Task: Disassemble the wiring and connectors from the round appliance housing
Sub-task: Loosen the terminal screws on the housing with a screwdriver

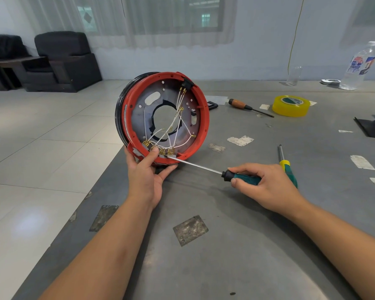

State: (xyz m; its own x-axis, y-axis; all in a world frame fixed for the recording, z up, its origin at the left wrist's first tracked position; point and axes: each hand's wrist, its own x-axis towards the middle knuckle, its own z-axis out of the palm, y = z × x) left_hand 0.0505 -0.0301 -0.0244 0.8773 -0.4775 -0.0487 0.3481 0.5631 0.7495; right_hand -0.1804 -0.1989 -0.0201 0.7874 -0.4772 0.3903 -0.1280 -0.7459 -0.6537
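Note:
The round housing (pixel 204 126), red-rimmed with a grey metal inner plate and a central hole, stands tilted on its edge near the table's left edge. White wires (pixel 178 128) with brass connectors (pixel 160 150) cross its inside; more connectors sit by a black socket (pixel 187 84) at the top. My left hand (pixel 146 172) grips the lower rim, thumb beside the bottom connectors. My right hand (pixel 266 185) holds a teal-handled screwdriver (pixel 204 168), whose tip touches the bottom connector block.
On the grey table (pixel 225 245) lie a second teal-and-yellow screwdriver (pixel 285 163), an orange-handled screwdriver (pixel 247 107), a yellow tape roll (pixel 290 105), a plastic bottle (pixel 358 66), a clear cup (pixel 293 75) and paper scraps. The table's left edge drops to a tiled floor (pixel 41 137).

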